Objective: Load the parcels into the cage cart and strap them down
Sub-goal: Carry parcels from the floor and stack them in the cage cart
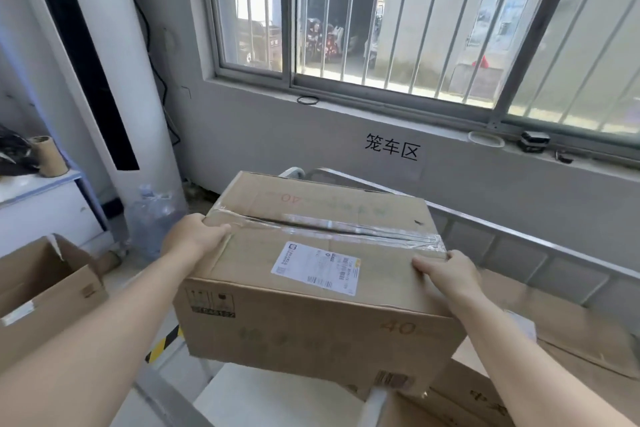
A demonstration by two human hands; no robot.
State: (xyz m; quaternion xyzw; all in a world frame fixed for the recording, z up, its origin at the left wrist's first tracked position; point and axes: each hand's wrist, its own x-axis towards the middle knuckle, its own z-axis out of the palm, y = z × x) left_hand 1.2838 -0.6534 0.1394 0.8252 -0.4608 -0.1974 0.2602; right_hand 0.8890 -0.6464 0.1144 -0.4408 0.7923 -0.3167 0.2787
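One parcel point(311, 274) hangs just above the cage cart point(519, 253); your left hand point(195, 236) and right hand point(446, 274) grip its upper side edges. More cardboard point(478, 399) lies in the cart. Loading seems unfinished, and strapping is not yet started.

Grey room with a barred window point(398, 28)
Daylight falls through it above a plain grey wall point(277, 135); a tall white air conditioner point(97, 62) stands at left.
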